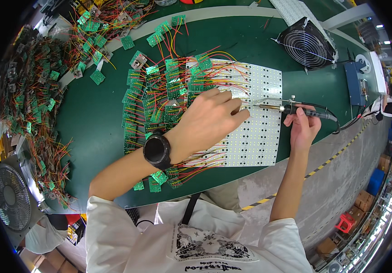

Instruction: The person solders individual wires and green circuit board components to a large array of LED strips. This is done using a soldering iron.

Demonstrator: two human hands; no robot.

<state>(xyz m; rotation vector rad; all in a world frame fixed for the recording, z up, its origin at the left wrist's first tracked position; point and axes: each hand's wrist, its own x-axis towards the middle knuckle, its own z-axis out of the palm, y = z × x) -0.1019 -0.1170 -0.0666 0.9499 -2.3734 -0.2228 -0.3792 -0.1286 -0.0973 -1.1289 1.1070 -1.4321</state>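
Note:
My right hand grips a soldering iron with a black handle and a thin metal guide tube beside its shaft. The iron's tip points left, just above a white LED panel dotted with rows of small squares and holes. Over the same panel, my left hand is closed, fingertips pinched close to the tip; what they hold is too small or hidden to name. Red and yellow wires run from the panel to small green circuit boards lined up on its left. My left forearm covers some of them.
A heap of wired green boards fills the table's left side, with more at the back. A black fan with a wire guard stands at the back right, near a blue soldering station. Another fan stands lower left.

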